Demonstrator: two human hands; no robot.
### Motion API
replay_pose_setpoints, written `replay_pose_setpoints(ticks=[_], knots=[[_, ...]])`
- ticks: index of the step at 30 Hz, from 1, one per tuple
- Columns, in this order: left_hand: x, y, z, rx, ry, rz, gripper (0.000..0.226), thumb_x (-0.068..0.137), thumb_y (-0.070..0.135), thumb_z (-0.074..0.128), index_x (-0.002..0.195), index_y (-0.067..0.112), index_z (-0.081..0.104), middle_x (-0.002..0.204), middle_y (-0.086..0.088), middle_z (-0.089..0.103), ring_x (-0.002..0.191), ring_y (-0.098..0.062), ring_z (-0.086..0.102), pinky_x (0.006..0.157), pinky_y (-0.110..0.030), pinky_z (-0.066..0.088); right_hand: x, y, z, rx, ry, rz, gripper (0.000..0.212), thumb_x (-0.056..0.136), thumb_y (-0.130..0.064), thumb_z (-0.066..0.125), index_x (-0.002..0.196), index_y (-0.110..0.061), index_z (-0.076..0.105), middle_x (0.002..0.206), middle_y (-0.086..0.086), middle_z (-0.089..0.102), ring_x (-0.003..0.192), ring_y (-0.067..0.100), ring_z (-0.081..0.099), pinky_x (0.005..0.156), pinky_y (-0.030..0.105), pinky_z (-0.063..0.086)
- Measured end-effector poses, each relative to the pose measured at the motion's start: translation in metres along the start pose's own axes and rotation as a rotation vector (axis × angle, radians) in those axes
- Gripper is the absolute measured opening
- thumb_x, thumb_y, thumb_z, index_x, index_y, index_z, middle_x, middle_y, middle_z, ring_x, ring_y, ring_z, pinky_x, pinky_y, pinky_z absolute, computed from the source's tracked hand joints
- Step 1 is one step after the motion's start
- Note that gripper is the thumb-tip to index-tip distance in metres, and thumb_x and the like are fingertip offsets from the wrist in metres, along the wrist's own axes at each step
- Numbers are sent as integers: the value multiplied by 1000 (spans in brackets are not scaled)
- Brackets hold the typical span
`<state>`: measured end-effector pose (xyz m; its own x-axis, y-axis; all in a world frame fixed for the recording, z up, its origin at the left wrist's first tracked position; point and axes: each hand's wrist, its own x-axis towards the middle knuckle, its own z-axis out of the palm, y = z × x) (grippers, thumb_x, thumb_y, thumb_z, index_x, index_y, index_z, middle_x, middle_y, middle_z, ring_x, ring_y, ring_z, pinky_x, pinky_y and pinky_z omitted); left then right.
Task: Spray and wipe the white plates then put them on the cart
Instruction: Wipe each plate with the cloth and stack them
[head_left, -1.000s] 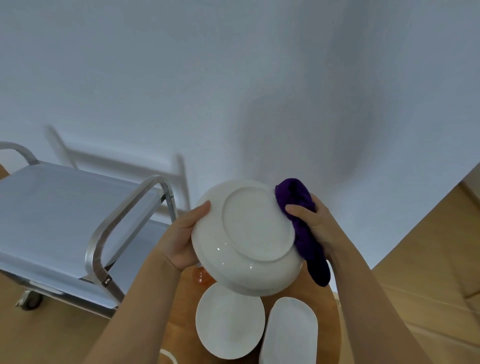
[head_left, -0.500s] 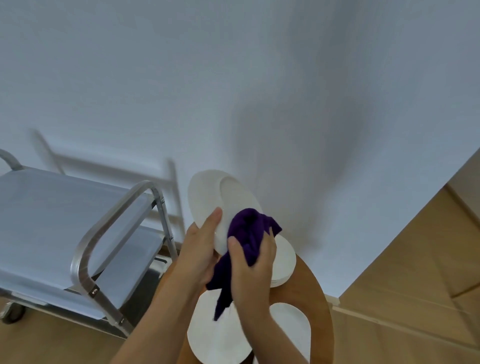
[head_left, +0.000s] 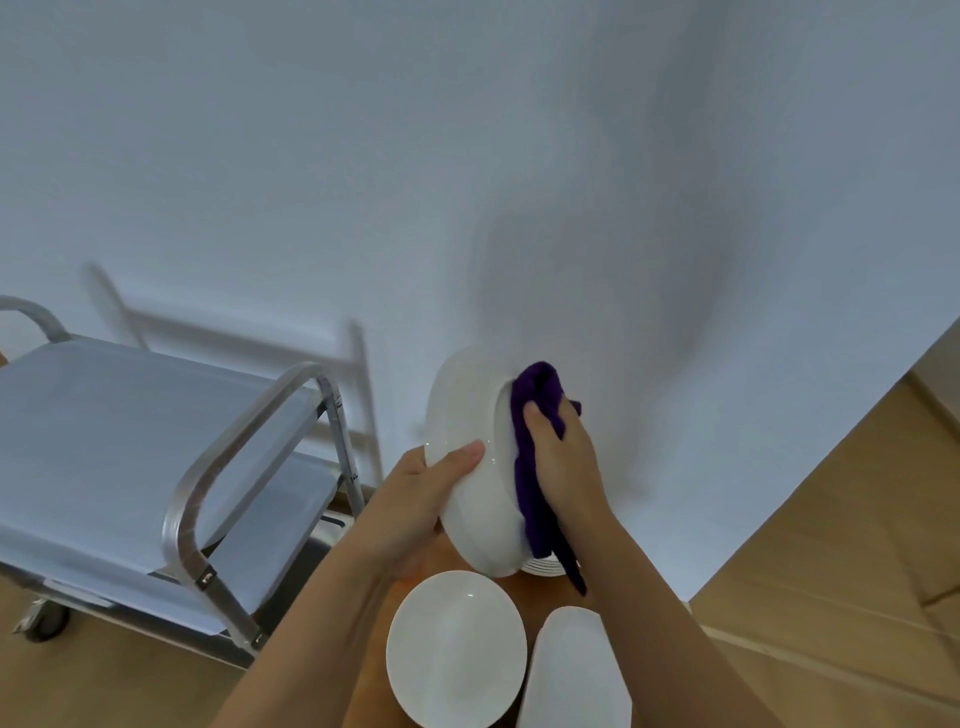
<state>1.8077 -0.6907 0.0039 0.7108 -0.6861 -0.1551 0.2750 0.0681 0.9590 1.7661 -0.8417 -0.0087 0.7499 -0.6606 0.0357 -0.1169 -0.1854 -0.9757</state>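
Observation:
My left hand (head_left: 415, 493) grips a white plate (head_left: 467, 415) by its lower left rim and holds it nearly on edge in the air. My right hand (head_left: 563, 457) holds a purple cloth (head_left: 537, 395) and presses it against the plate's right face; the cloth's tail hangs down past the rim. Below, on a round wooden table (head_left: 535, 592), lie a round white plate (head_left: 457, 647) and an oval white dish (head_left: 576, 670). A stack of white plates (head_left: 545, 567) peeks out behind the held plate. The metal cart (head_left: 130, 441) stands at the left.
The cart has a curved steel handle (head_left: 234, 447), a flat grey top shelf and a lower shelf, and a caster wheel (head_left: 47, 621) on the wooden floor. A white wall fills the background. Something orange shows on the table under my left wrist.
The plate has turned more on edge and shifted right. My right hand with the cloth has moved from the plate's lower middle up toward its upper right.

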Motion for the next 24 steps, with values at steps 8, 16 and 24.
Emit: replay_pose_setpoints(ticks=[8,16,24], knots=[[4,14,-7,4,91,26,49,69,44,64,106,13,67,98,-11,73,92,-27,70,72,-34,57,-30,3,16,42,-247,-24,27,80,-54,42,98,-74,43,89,-36,60,86,-3,61,70,16,48],[3,-4,-12,-225,272,-36,53,69,37,67,114,9,61,100,-12,73,93,-28,69,71,-38,56,-48,37,0,-145,-204,-271,17,75,-39,46,89,-43,54,76,-14,61,75,6,59,64,15,48],[-8,-23,4,352,67,61,20,94,33,55,86,19,66,64,5,69,54,-6,64,44,-18,46,-29,22,7,31,-86,278,30,93,-45,44,100,-22,62,93,1,67,88,21,63,69,29,49]])
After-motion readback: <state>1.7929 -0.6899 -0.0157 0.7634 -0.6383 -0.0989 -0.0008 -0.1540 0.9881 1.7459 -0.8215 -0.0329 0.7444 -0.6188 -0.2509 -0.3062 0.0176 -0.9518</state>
